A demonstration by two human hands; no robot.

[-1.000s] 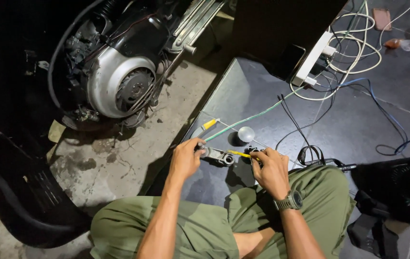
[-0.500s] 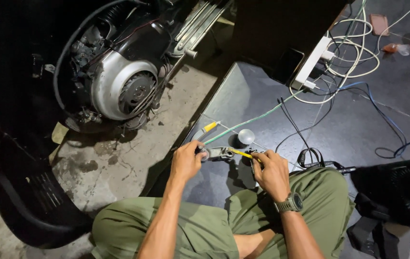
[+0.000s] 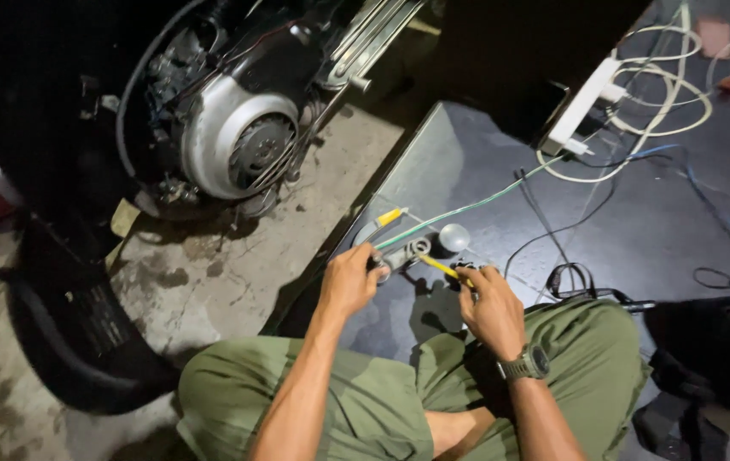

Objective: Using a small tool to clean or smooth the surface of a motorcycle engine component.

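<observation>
Pinching a small metal part (image 3: 399,256), left hand (image 3: 349,280); right hand (image 3: 491,307) fingers hide the yellow tool's (image 3: 443,267) tip.

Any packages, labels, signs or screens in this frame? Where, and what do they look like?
No packages, labels, signs or screens can be made out.
Nearest candidate: wristwatch on the right wrist, dark and round; its face is too small to tell.
Small pink thing at top right on the dark mat, flat and rectangular; too blurred to tell what it is.
</observation>
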